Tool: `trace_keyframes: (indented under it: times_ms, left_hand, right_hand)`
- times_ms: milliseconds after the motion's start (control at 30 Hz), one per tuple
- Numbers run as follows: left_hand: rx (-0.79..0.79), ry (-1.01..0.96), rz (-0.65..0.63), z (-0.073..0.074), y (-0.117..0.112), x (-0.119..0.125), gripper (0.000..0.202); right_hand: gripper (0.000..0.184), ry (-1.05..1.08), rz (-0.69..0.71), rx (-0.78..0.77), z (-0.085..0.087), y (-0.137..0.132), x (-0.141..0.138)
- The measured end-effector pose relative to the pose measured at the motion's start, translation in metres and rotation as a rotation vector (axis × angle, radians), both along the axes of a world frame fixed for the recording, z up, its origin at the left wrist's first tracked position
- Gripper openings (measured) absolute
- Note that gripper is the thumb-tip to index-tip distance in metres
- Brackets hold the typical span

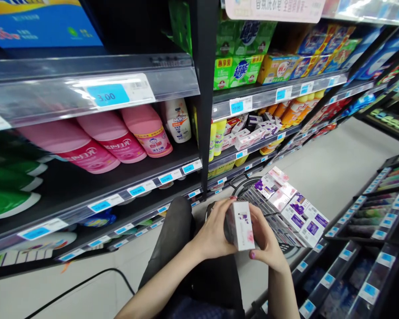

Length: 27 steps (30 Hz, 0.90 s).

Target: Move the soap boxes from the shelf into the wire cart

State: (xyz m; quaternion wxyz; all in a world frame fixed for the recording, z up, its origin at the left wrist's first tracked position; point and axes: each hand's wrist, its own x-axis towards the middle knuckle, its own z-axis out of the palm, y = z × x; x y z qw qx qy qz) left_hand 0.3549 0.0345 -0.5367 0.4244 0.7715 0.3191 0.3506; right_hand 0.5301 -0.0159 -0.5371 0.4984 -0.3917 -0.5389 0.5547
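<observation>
We have a white box point(243, 226) raised over our dark-clad legs point(166, 239), a printed face turned up toward us; our left hand point(214, 230) is curled firmly about its nine o'clock side, and our right hand point(269, 241) is cupped round its three o'clock side, the thumb by the lower corner, so we hold it with both; at two o'clock from it, a black basket point(291, 239) on the floor point(339, 146) carries stacked white-and-purple boxes point(295, 212); at twelve o'clock we see small cartons point(252, 137) jumbled on a shelf point(229, 157), with green packs point(239, 71) higher up; pink bottles point(115, 137) stand at ten o'clock; a low rack point(338, 266) lies at four o'clock; a black cable point(119, 271) crosses the floor at eight o'clock.
</observation>
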Motion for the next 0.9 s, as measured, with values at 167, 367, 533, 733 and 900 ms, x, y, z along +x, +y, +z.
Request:
trace_keyframes:
  times_ms: [167,367,533,733,900]
  left_hand:
    - [0.153,0.034,-0.009,0.008,0.002,-0.002,0.098]
    - [0.079,-0.041,-0.052,-0.005,0.005,-0.007,0.1]
    - [-0.267,-0.087,-0.15,-0.025,0.007,-0.004,0.111]
    - [-0.415,0.196,-0.256,-0.042,0.011,-0.005,0.101]
    - [-0.381,0.639,-0.124,-0.085,0.022,-0.028,0.07]
  right_hand:
    - [0.097,0.1,0.065,-0.013,-0.009,0.001,0.004]
    - [0.109,0.076,0.099,-0.043,-0.017,0.002,0.004]
    - [0.097,-0.376,0.008,-0.041,-0.005,0.0,0.003]
    - [0.085,-0.946,-0.242,0.074,-0.025,0.016,0.046]
    - [0.095,-1.293,-0.483,-0.01,-0.084,0.071,0.117]
